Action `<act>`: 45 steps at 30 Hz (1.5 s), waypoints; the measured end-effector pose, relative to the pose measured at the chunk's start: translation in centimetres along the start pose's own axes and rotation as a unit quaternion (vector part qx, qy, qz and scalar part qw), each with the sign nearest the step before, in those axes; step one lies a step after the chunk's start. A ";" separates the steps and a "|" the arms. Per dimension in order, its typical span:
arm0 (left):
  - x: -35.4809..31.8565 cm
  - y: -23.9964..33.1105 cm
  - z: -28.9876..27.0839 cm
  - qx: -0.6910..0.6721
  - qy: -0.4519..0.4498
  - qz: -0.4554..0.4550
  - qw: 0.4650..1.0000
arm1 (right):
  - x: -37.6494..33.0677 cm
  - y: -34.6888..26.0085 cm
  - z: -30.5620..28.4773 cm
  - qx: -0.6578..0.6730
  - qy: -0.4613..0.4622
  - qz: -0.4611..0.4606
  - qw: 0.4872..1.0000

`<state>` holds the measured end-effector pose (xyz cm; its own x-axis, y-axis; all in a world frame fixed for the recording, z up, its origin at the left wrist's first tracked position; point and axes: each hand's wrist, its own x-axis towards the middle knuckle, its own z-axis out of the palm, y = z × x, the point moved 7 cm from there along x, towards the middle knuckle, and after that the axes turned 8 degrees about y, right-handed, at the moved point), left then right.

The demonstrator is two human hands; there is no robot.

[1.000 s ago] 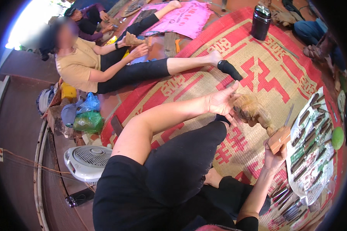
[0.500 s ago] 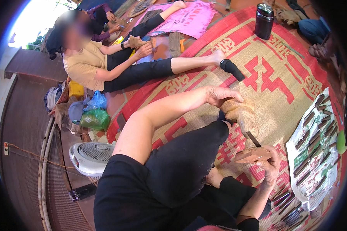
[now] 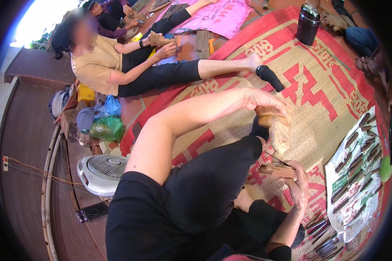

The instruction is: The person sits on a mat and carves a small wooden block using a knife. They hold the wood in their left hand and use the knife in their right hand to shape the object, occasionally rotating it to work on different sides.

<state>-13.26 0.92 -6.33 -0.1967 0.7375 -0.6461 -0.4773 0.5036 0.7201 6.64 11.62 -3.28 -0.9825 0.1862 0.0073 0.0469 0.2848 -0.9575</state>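
My left hand [image 3: 260, 98] grips the top of a pale carved wooden figure [image 3: 278, 129] that stands against my knee on the woven mat [image 3: 318, 91]. My right hand [image 3: 297, 182] holds a wooden mallet block [image 3: 278, 170] low beside the figure, with a thin dark chisel [image 3: 274, 157] running from it toward the carving. My black-trousered leg [image 3: 213, 182] is raised in front of me.
Several dark chisels lie on a white sheet [image 3: 357, 174] at the right. A person in a tan shirt [image 3: 96, 65] sits at the upper left, legs stretched across the mat, holding wood. A white fan [image 3: 101, 172], bags [image 3: 105, 126] and a black flask [image 3: 308, 24] stand around.
My left hand and the figure have shifted a little lower and closer to my knee. My right hand has dropped with the mallet block to a spot under the carving.
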 end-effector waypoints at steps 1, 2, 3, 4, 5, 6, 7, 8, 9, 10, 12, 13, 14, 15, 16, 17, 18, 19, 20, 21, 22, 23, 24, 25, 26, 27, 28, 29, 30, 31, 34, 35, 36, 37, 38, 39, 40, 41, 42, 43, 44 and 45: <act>-0.2 0.5 -0.2 0.025 0.013 0.017 0.999 | 0.2 -0.3 0.4 -0.032 0.008 -0.010 0.999; -0.5 1.0 -0.4 0.050 0.026 0.035 0.998 | 0.4 -0.4 0.7 -0.063 0.015 -0.019 0.998; -0.8 1.4 -0.6 0.075 0.039 0.052 0.995 | 0.5 -0.3 0.8 -0.115 0.021 -0.030 0.993; -1.1 1.6 -0.7 0.094 0.056 0.054 0.993 | 0.6 -0.2 0.9 -0.166 0.026 -0.041 0.985; -1.4 1.8 -0.7 0.112 0.073 0.055 0.989 | 0.7 -0.2 1.1 -0.216 0.031 -0.052 0.975; -1.8 2.0 -0.8 0.130 0.091 0.056 0.986 | 0.7 -0.1 1.3 -0.246 0.028 -0.045 0.968; -2.3 2.4 -0.6 0.157 0.108 0.071 0.979 | 0.8 0.0 1.4 -0.271 0.035 -0.055 0.960; -2.8 3.0 -0.5 0.185 0.124 0.085 0.971 | 0.9 0.3 1.5 -0.295 0.042 -0.064 0.952; -3.4 3.5 -0.2 0.212 0.140 0.098 0.962 | 1.0 0.8 1.6 -0.318 0.048 -0.073 0.944; -3.9 4.5 0.3 0.250 0.158 0.128 0.947 | 1.0 2.1 1.2 -0.319 0.055 -0.051 0.945; -5.0 6.7 1.5 0.323 0.188 0.185 0.909 | 0.9 4.9 -0.3 -0.318 0.072 -0.003 0.946; -5.6 8.0 1.9 0.346 0.210 0.228 0.885 | 0.9 5.6 -1.4 -0.271 0.109 0.040 0.956; -6.1 9.1 2.3 0.364 0.227 0.274 0.861 | 0.8 6.3 -2.3 -0.227 0.131 0.060 0.963; -6.6 10.0 2.5 0.381 0.241 0.319 0.834 | 0.8 7.0 -3.2 -0.183 0.156 0.080 0.967; -6.9 10.3 1.8 0.356 0.256 0.343 0.831 | 1.0 7.2 -3.9 -0.168 0.151 0.141 0.964; -7.0 10.6 1.1 0.328 0.265 0.369 0.828 | 0.7 8.4 -4.5 -0.094 0.182 0.157 0.966; -7.5 10.3 0.1 0.264 0.282 0.361 0.849 | 0.9 8.8 -4.5 -0.042 0.193 0.154 0.968; -8.0 10.0 -0.8 0.200 0.299 0.348 0.866 | 1.0 8.7 -4.4 0.012 0.203 0.147 0.968; -8.6 10.7 -0.2 0.171 0.314 0.352 0.865 | 0.9 8.8 -4.6 0.066 0.215 0.160 0.961; -9.2 11.5 0.5 0.142 0.328 0.357 0.863 | 0.8 8.8 -4.9 0.121 0.228 0.167 0.952; -9.6 11.6 0.2 0.125 0.344 0.353 0.861 | 0.8 8.8 -4.7 0.184 0.228 0.166 0.942; -9.8 11.7 -0.4 0.110 0.362 0.349 0.858 | 0.7 9.0 -4.6 0.211 0.232 0.169 0.934; -9.7 11.6 -1.2 0.094 0.365 0.354 0.856 | 0.5 9.3 -4.7 0.208 0.231 0.176 0.934; -9.9 11.9 -1.4 0.082 0.372 0.357 0.853 | 0.5 9.4 -4.6 0.208 0.227 0.183 0.934; -10.2 12.0 -1.3 0.069 0.381 0.360 0.849 | 0.5 9.3 -4.6 0.217 0.221 0.185 0.933; -10.4 12.1 -1.5 0.055 0.390 0.363 0.844 | 0.6 9.1 -4.7 0.225 0.214 0.186 0.932; -10.6 12.3 -1.6 0.072 0.396 0.377 0.834 | 0.6 8.9 -4.6 0.233 0.206 0.187 0.932; -10.7 12.5 -1.3 0.094 0.399 0.393 0.823 | 0.6 8.6 -4.5 0.242 0.206 0.191 0.929; -11.2 12.7 -0.6 0.116 0.402 0.408 0.812 | 0.7 8.2 -4.5 0.251 0.206 0.194 0.926; -11.6 13.0 0.0 0.136 0.404 0.424 0.799 | 0.6 8.1 -4.5 0.259 0.206 0.197 0.923; -12.2 13.8 1.3 0.265 0.422 0.453 0.739 | 0.6 8.5 -4.5 0.288 0.207 0.185 0.917; -12.4 14.0 1.8 0.300 0.423 0.462 0.719 | 0.5 8.5 -4.6 0.286 0.213 0.190 0.915; -12.4 14.2 2.4 0.304 0.417 0.488 0.704 | 0.5 8.4 -4.8 0.285 0.218 0.195 0.913; -12.5 14.3 2.8 0.336 0.424 0.488 0.686 | 0.5 8.4 -4.9 0.283 0.223 0.201 0.911; -12.7 14.5 3.4 0.367 0.430 0.486 0.667 | 0.4 8.4 -4.9 0.289 0.227 0.199 0.908; -12.9 14.6 3.9 0.397 0.435 0.484 0.647 | 0.4 8.6 -5.0 0.295 0.230 0.198 0.906; -13.1 14.8 4.4 0.412 0.434 0.493 0.631 | 0.4 8.6 -5.1 0.301 0.233 0.196 0.904; -13.2 15.0 4.8 0.426 0.434 0.502 0.615 | 0.3 8.7 -5.1 0.301 0.234 0.198 0.903; -13.3 15.1 5.2 0.440 0.433 0.510 0.599 | 0.3 8.8 -5.2 0.302 0.235 0.199 0.902; -13.6 15.2 5.5 0.460 0.435 0.514 0.579 | 0.3 8.8 -5.1 0.304 0.235 0.200 0.901; -13.8 15.3 5.7 0.480 0.437 0.516 0.558 | 0.3 8.8 -5.1 0.302 0.234 0.200 0.902; -14.0 15.4 6.0 0.500 0.439 0.519 0.537 | 0.3 8.7 -5.1 0.301 0.233 0.200 0.903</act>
<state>-12.68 1.08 15.28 -0.4507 0.5790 0.6794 0.8909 0.3402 0.3011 7.63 18.93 -10.20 -0.7199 0.5756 -0.3878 0.1375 -0.4295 -0.8926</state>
